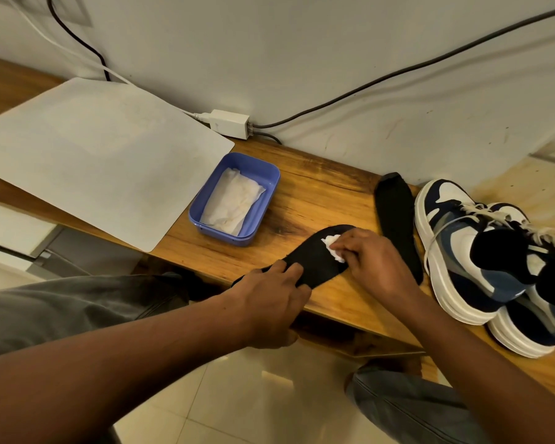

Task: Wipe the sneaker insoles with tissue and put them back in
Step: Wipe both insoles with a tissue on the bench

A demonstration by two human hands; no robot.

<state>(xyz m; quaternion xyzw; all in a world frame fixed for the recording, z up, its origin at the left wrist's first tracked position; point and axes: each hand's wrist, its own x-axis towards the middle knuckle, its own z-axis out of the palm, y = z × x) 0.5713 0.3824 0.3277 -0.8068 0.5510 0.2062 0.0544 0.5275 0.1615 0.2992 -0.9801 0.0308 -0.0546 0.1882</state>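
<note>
On the wooden table [318, 193], near its front edge, a black insole [314, 254] lies diagonally, its heel overhanging. Left hand [269, 299] fingers pinch that heel; right hand [372, 261] fingers pinch a tissue wad [332, 246] against it. Bare wood separates it from the blue tray [263, 200].

2 insoles [314, 257], 2 sneakers [462, 251], 1 tissue tub [237, 233], 2 hands [269, 302]

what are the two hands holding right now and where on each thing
The left hand grips the near end of a black insole, at the table edge. The right hand pinches a wad of tissue against the insole's far half.
</note>
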